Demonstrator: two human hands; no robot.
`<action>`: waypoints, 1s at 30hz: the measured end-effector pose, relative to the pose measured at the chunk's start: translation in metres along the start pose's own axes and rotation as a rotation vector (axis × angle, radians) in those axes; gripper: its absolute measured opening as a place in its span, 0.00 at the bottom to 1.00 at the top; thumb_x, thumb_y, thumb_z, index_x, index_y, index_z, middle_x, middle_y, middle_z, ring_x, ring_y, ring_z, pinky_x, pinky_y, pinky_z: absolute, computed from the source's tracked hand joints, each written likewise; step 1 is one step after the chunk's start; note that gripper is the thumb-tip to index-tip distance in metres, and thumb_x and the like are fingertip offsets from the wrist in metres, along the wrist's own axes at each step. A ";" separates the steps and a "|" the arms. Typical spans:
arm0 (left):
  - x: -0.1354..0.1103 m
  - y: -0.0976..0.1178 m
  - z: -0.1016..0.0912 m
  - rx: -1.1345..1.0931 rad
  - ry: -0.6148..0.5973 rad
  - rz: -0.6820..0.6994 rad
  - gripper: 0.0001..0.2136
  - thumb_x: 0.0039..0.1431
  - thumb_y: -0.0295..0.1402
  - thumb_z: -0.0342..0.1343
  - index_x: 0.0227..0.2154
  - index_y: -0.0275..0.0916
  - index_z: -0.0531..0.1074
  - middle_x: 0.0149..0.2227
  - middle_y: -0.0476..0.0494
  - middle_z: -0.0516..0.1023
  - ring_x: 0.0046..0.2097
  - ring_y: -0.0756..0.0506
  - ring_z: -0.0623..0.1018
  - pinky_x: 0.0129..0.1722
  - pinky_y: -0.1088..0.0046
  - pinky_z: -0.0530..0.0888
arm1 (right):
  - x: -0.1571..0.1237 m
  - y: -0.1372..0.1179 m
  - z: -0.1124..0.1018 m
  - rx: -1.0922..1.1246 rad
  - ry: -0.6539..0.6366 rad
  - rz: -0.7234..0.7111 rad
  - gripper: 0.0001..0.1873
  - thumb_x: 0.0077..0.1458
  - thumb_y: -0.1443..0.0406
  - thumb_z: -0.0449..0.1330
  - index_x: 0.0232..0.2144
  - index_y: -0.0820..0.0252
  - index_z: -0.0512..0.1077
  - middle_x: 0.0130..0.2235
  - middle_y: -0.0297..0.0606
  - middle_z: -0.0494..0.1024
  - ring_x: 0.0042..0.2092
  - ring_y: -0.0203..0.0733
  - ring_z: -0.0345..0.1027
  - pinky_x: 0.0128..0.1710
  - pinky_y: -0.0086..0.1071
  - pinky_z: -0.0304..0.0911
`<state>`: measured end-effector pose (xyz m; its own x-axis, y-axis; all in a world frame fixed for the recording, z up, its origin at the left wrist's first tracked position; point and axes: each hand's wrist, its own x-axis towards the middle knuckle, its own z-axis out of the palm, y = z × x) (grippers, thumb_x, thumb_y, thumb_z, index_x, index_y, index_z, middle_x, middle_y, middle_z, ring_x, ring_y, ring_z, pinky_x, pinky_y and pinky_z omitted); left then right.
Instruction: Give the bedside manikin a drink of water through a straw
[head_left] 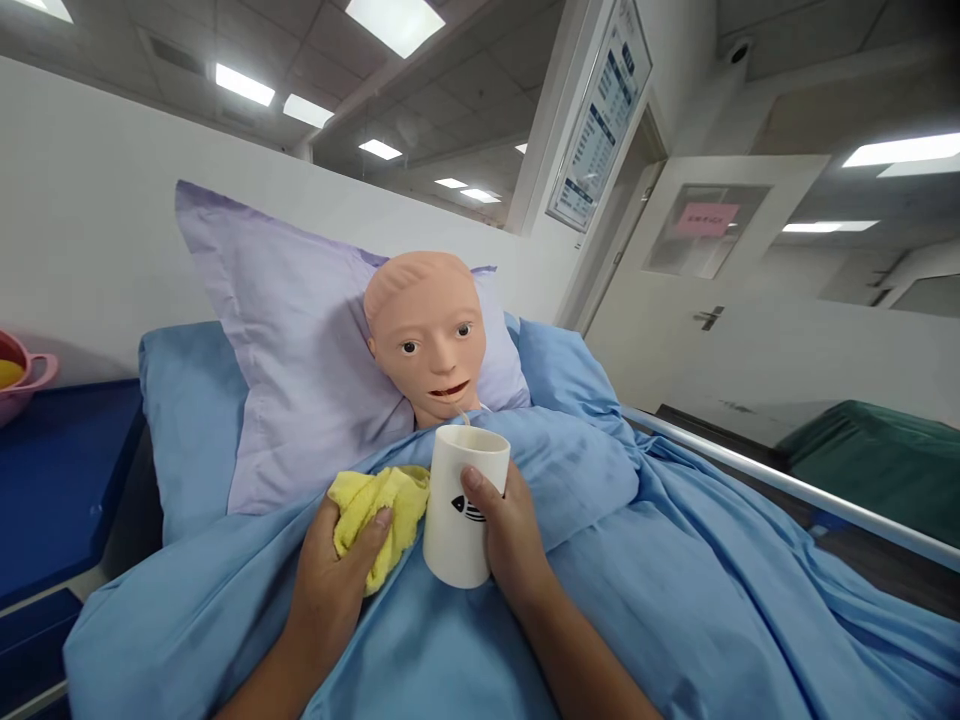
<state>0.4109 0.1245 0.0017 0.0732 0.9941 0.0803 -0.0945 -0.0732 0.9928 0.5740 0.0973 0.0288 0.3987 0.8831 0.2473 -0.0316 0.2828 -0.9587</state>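
My right hand (514, 535) is wrapped round a white cup (454, 545) with a small black print, its thumb on the near side. A thin pale straw (464, 416) shows above the far rim; its lower end is hidden. Bunched in my left hand (334, 560) is a yellow cloth (401, 500), just left of the cup. Beyond the cup, a manikin (431, 350) lies with its head on a lilac pillow (300, 370), mouth slightly parted. A blue quilt (622, 600) covers it up to the neck, and both hands are above this quilt.
To the left stands a blue-topped bedside cabinet (60, 470) with a pink basin (26, 385) holding something yellow. A metal bed rail (795, 490) runs along the right side. Behind the bed is a white wall (90, 220), and a door (697, 260) is at the right.
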 end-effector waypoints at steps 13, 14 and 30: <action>-0.001 0.000 0.000 0.004 -0.010 0.026 0.26 0.50 0.52 0.63 0.46 0.38 0.71 0.41 0.43 0.80 0.40 0.45 0.80 0.36 0.74 0.77 | 0.004 -0.008 0.003 0.021 -0.108 0.040 0.27 0.47 0.46 0.68 0.43 0.56 0.73 0.35 0.33 0.78 0.33 0.39 0.71 0.33 0.32 0.68; -0.002 0.000 0.000 0.004 -0.008 0.019 0.26 0.50 0.52 0.63 0.46 0.38 0.70 0.41 0.43 0.80 0.40 0.45 0.80 0.36 0.74 0.77 | 0.004 -0.008 0.004 0.024 -0.109 0.038 0.26 0.48 0.47 0.68 0.43 0.56 0.73 0.35 0.33 0.78 0.33 0.39 0.72 0.33 0.32 0.68; -0.010 0.011 0.007 -0.042 0.066 0.021 0.25 0.50 0.51 0.62 0.44 0.38 0.71 0.38 0.45 0.80 0.37 0.45 0.78 0.35 0.73 0.75 | 0.005 -0.014 0.005 0.033 -0.226 0.060 0.27 0.48 0.49 0.69 0.45 0.58 0.73 0.34 0.35 0.79 0.34 0.41 0.72 0.33 0.33 0.68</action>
<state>0.4161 0.1130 0.0122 0.0053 0.9956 0.0933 -0.1369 -0.0917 0.9863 0.5724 0.0999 0.0440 0.1797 0.9591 0.2187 -0.0803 0.2359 -0.9684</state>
